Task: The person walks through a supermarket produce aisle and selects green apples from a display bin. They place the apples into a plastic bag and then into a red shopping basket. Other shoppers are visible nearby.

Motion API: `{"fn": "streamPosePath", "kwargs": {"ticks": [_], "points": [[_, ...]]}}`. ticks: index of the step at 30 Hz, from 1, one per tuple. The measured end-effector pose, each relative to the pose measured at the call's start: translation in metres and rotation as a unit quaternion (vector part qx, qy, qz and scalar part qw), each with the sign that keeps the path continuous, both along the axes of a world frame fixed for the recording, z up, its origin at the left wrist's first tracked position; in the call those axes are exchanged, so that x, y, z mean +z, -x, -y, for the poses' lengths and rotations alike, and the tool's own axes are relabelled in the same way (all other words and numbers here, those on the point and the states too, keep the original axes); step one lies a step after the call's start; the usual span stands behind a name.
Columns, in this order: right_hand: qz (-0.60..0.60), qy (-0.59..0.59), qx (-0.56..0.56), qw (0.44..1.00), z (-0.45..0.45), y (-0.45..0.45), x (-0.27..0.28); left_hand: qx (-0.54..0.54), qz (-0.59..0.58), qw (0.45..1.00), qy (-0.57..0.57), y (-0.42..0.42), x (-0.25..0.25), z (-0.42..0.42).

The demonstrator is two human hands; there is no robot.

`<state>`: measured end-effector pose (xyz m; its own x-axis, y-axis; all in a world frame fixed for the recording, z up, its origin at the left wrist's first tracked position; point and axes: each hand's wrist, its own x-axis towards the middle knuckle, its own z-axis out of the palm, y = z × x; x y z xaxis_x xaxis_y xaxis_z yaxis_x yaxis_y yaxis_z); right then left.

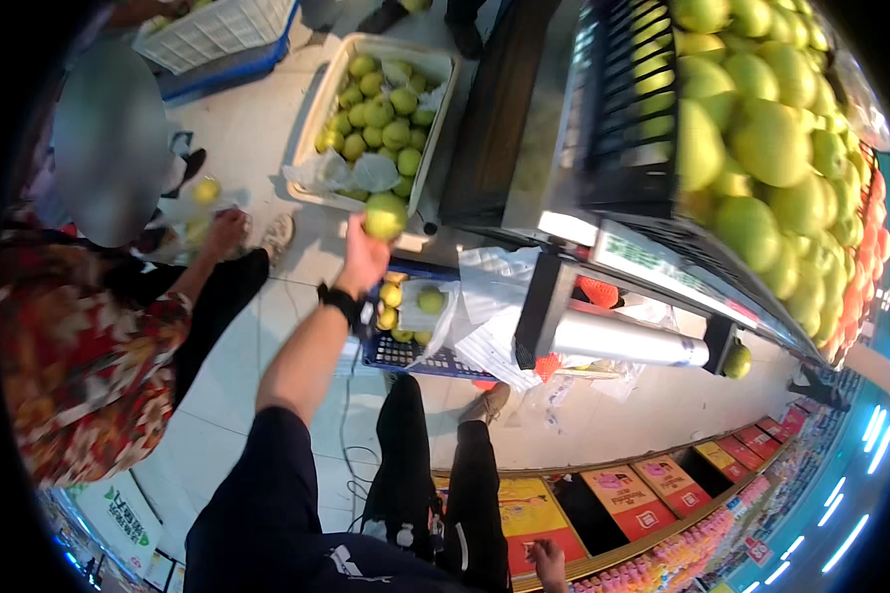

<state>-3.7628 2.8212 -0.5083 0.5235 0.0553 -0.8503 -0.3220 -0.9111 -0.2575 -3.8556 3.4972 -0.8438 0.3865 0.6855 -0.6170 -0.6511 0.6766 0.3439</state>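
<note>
My left hand (367, 248) is stretched forward and grips a round yellow-green fruit (385, 216). A black band circles that wrist. Just beyond it, a cream plastic crate (294, 167) on the floor holds many similar fruits (377, 113) and some clear plastic bags (377, 172). Below the hand is a blue plastic crate (445, 365) containing yellow fruits (389, 307), a green fruit (431, 299) and plastic wrap. My right hand (547, 561) hangs low at the bottom edge, its fingers partly curled; whether it holds anything is unclear.
A tall display of green fruit (775, 144) in black crates rises at the right, with a plastic-bag roll (627, 339) mounted below. At the left, a person in a flowered shirt (104, 370) sits close by. Cables (352, 445) lie by my legs. Red-and-yellow boxes (608, 500) line the lower right.
</note>
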Motion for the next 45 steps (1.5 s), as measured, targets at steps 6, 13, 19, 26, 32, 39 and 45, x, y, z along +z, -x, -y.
{"fn": "streamPosePath", "kwargs": {"ticks": [6,13,19,26,32,39,45], "points": [[0.129,-0.167,0.148,0.966,-0.168,-0.031,0.067,-0.100,0.088,0.990,0.044,0.025,0.261,0.109],[0.283,-0.430,0.300,0.803,-0.324,-0.058,0.154,-0.374,-0.029,0.927,-0.031,0.012,0.414,0.219],[0.175,-0.479,0.394,0.764,-0.339,-0.108,0.175,-0.333,-0.022,0.933,-0.132,-0.035,0.480,0.270],[0.379,-0.453,0.065,0.804,-0.413,-0.306,0.177,-0.207,-0.203,0.928,-0.235,-0.020,0.519,0.251],[0.653,-0.329,0.165,0.662,-0.488,-0.472,0.178,-0.056,-0.297,0.946,-0.116,0.067,0.491,0.282],[0.569,-0.113,0.416,0.700,-0.501,-0.481,0.154,0.076,-0.351,0.933,0.028,0.148,0.466,0.361],[0.623,-0.307,0.340,0.634,-0.447,-0.469,0.186,0.173,-0.353,0.919,0.001,0.177,0.462,0.376]]}}
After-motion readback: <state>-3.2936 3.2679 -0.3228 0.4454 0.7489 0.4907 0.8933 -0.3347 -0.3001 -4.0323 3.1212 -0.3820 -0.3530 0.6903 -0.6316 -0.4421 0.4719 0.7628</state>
